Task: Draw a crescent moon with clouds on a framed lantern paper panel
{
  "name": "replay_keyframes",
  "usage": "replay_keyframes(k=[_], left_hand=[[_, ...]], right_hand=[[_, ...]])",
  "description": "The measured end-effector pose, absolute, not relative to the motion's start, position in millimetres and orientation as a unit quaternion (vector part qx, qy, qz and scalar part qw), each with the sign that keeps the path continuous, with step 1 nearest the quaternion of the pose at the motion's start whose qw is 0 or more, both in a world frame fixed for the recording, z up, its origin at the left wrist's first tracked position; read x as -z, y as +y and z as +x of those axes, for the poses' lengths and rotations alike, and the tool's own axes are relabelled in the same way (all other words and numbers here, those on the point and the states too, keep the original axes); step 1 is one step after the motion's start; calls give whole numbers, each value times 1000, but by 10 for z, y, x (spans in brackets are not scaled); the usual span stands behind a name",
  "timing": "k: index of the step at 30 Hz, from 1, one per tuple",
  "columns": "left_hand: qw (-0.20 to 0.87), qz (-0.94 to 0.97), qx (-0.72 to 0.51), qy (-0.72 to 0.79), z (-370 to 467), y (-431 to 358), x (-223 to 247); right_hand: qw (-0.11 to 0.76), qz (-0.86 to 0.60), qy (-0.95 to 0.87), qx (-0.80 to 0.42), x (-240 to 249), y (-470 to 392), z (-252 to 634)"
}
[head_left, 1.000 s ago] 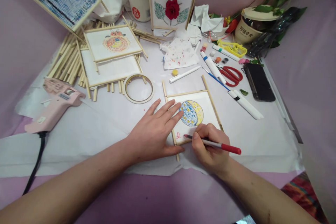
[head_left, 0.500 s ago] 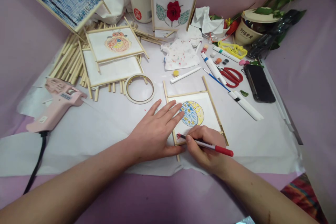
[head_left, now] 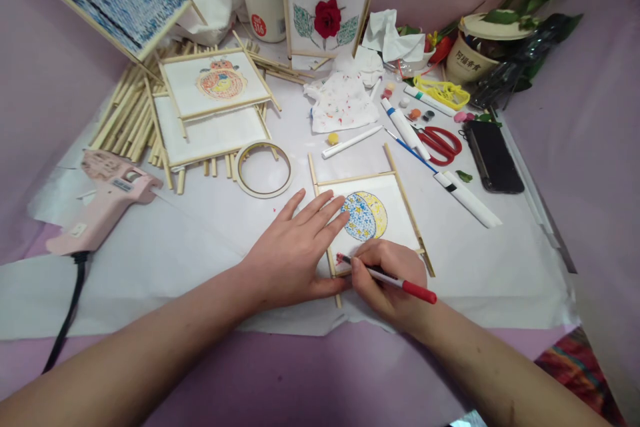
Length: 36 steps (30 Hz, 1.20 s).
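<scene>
A small stick-framed picture (head_left: 400, 213) lies on the white-covered table, bearing a round moon drawing (head_left: 367, 216) in dotted blue and yellow. Flat across its left edge rests my left hand (head_left: 295, 247), fingers spread, the fingertips reaching the moon's left side. My right hand (head_left: 390, 280) is closed around a red-capped pen (head_left: 395, 279). The pen's dark tip meets the paper in the lower left corner, beside a small red mark (head_left: 339, 258). The right fist hides the picture's lower right part.
A pink glue gun (head_left: 105, 197) lies at left, near a tape roll (head_left: 263, 169) and stacked framed pictures (head_left: 215, 83) on wooden sticks (head_left: 123, 117). To the right are white markers (head_left: 467, 199), red scissors (head_left: 440, 145) and a phone (head_left: 493, 157). A rose picture (head_left: 327, 7) stands behind.
The pen's red end has swung slightly left and down, with its tip staying at the red mark. My left hand keeps its place; the whole view has shifted slightly.
</scene>
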<state>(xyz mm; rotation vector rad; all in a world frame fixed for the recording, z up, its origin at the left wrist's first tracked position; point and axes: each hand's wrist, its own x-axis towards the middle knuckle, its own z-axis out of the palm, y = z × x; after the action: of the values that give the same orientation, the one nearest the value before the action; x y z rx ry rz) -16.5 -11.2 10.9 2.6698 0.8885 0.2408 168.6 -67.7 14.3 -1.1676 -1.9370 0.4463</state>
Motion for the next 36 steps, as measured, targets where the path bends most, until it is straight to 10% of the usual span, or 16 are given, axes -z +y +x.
replay_keyframes(k=[36], left_hand=[[156, 934, -96, 308, -165, -114, -107]], right_hand=[[402, -469, -769, -162, -125, -689, 1689]])
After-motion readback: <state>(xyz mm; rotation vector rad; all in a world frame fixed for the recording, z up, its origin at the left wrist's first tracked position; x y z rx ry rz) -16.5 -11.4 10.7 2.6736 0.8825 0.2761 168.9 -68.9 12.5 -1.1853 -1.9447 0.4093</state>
